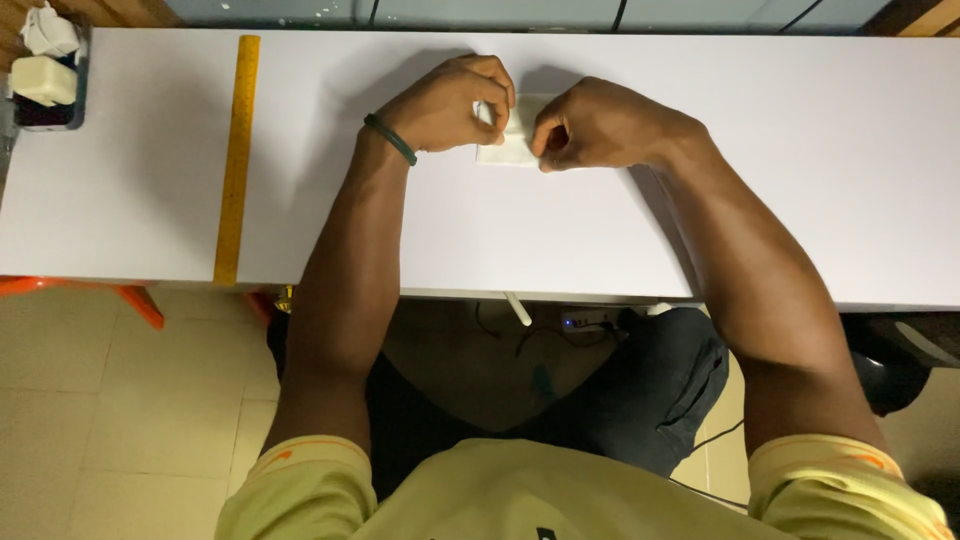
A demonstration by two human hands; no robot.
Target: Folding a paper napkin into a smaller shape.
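Closest to my view, at the bottom of the frame, I see the yellow-green shirt (pixel 500 495) and, just above it, dark trousers (pixel 640 400) under the edge of the white worktop (pixel 800 200). Both forearms run up from the lower corners toward the upper middle of the frame. There the left hand (pixel 445 105), with a dark green band (pixel 390 138) on its wrist, and the right hand (pixel 600 125) meet over a small white folded paper (pixel 505 150) that lies flat on the worktop. I read each grip as pinched onto the paper: the left fingertips press its upper left edge, the right fingers curl onto its right edge, and the hands almost touch.

Well apart, a yellow ruler (pixel 237 160) lies lengthwise down the left part of the worktop. In the upper left corner sits a dark tray (pixel 45 112) with white objects in it, too small to identify.
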